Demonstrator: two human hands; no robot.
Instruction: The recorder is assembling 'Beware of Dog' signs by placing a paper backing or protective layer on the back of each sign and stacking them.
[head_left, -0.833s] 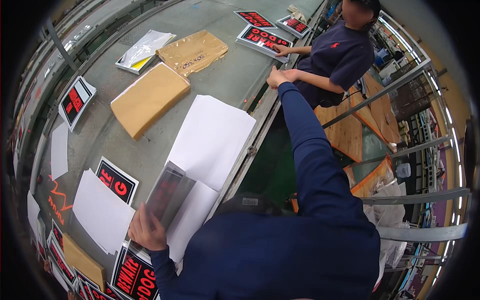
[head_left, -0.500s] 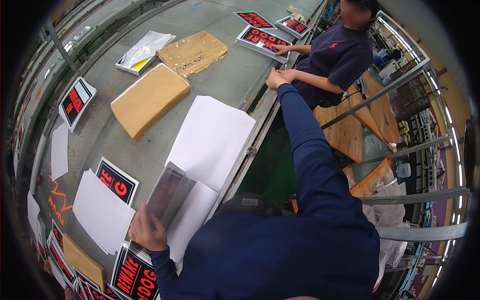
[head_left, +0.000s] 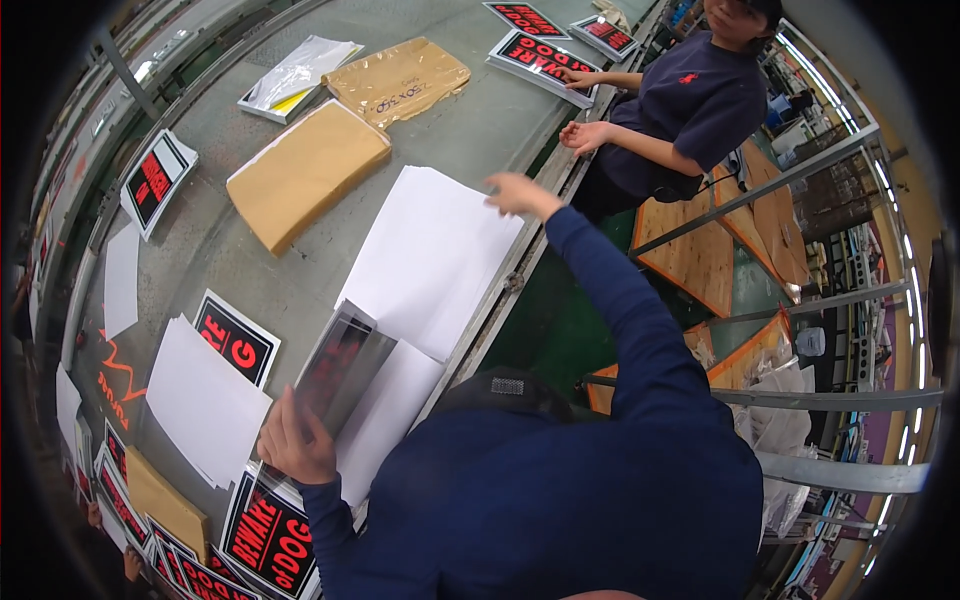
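Observation:
My left hand [head_left: 298,440] is closed on the near end of a dark, glossy sign sheet [head_left: 345,365], which is bent up and lets some light through. Beneath this sheet lies a stack of white paper [head_left: 420,255] at the table's near edge. My right hand [head_left: 520,194] hovers near the far right corner of that stack, fingers apart and slightly blurred, with nothing in it. Left of my left hand are a loose pile of white sheets [head_left: 205,405] and a black sign with red letters [head_left: 238,338], partly covered by them.
A brown-wrapped pack [head_left: 308,170], flat brown wrapping [head_left: 400,80] and a plastic-covered stack [head_left: 300,75] lie farther off. More signs [head_left: 268,540] crowd the lower left. A co-worker [head_left: 690,110] stands at the right, one hand on a sign stack [head_left: 540,65].
My right hand has drawn back from beside the co-worker's hand to the white stack's corner. The co-worker's nearer hand now shows its open palm. My left hand keeps its hold.

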